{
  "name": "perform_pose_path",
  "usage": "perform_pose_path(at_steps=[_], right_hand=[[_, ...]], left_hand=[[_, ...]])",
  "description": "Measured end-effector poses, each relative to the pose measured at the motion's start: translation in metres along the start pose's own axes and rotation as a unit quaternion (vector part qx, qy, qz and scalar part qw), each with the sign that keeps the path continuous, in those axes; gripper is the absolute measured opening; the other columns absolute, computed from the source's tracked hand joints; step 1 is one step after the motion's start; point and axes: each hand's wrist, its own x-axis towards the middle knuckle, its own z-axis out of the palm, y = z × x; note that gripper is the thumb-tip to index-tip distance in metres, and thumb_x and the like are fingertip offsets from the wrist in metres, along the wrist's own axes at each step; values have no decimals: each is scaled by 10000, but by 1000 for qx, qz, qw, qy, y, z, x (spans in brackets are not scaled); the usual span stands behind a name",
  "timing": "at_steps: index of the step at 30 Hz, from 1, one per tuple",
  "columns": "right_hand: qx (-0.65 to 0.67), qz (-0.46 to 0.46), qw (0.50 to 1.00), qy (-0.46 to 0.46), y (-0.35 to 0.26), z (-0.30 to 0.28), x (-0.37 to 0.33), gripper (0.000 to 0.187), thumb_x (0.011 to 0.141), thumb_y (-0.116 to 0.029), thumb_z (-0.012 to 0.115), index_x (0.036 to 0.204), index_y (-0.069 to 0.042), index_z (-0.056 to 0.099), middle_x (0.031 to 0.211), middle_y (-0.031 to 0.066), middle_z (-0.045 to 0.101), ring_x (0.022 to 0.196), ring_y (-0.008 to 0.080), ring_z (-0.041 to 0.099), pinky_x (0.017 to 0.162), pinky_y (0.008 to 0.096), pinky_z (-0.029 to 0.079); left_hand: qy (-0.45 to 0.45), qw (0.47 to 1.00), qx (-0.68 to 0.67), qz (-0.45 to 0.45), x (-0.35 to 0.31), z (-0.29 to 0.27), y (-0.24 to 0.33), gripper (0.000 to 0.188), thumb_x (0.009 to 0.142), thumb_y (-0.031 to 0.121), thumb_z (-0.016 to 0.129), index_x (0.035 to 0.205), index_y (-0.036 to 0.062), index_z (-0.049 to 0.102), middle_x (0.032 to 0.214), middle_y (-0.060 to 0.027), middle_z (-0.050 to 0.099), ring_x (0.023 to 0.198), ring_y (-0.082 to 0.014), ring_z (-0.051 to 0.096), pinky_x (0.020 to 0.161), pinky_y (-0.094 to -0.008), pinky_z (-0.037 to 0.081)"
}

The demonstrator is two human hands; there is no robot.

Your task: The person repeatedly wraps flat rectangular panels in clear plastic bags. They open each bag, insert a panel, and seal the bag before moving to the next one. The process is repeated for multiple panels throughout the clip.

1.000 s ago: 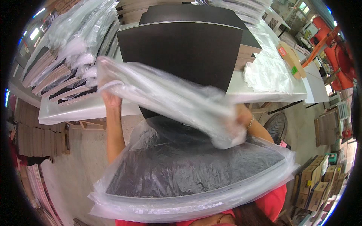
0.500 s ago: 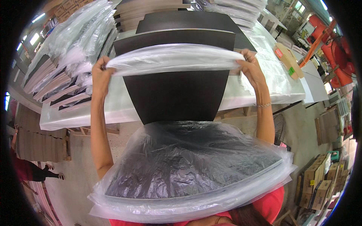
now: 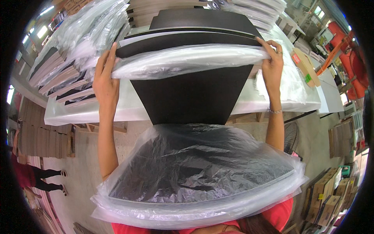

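Observation:
Across a black board [image 3: 191,97] lies a bunched band of clear plastic film [image 3: 191,60], which I hold at both ends. My left hand [image 3: 106,76] grips the left end, thumb on the film and fingers stretched up along the board's corner. At the right end, my right hand [image 3: 272,58] pinches the film, its fingertips at the board's far right corner. Nearest my body, wrinkled clear plastic [image 3: 194,167] covers a dark panel; its loose edges fold over near my red top. Whether that panel and the black board are one piece I cannot tell.
Film-wrapped boards [image 3: 62,74] are stacked on the table's left, with another wrapped stack [image 3: 257,11] at the back. More black boards [image 3: 206,19] lie beyond the held one. A cardboard box [image 3: 306,66] sits at right. Cartons [image 3: 325,195] stand on the floor; a person [image 3: 39,177] is at far left.
My left fingers have straightened upward along the board's corner. My right hand has shifted right and up to the far corner, stretching the film band wider. A pale edge now shows behind the board's top.

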Motion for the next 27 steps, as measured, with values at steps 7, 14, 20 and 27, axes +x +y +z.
perform_pose_path(at_steps=[7,14,20,27], right_hand=[[112,78,990,-15,0,-34,-8,555,685,147,432,1087,-127,699,1088,94,594,937,172,584,831,256,451],[17,-5,998,60,-22,-33,-34,452,731,134,523,1057,-118,710,1090,68,601,857,160,588,797,258,465],[398,189,898,-15,-13,-66,-30,391,736,82,549,1113,13,624,1097,98,597,907,165,589,800,254,472],[710,418,566,-19,1,-52,-58,230,836,-88,511,1031,8,585,971,83,658,933,194,630,832,316,514]], left_hand=[[22,986,-150,-64,-14,-41,27,464,681,-139,520,1058,66,698,944,-103,654,926,-178,589,857,-257,427],[15,986,-148,-72,-47,-43,15,316,718,-38,565,989,44,704,958,-92,651,940,-194,586,895,-304,421],[-28,743,-596,-305,-38,-61,-4,367,772,5,531,1132,31,599,1099,-100,592,1109,-206,517,1041,-374,334],[-202,361,-827,-381,-56,-51,-33,390,908,25,406,1291,-31,455,1345,-137,479,1236,-220,438,1114,-326,238]])
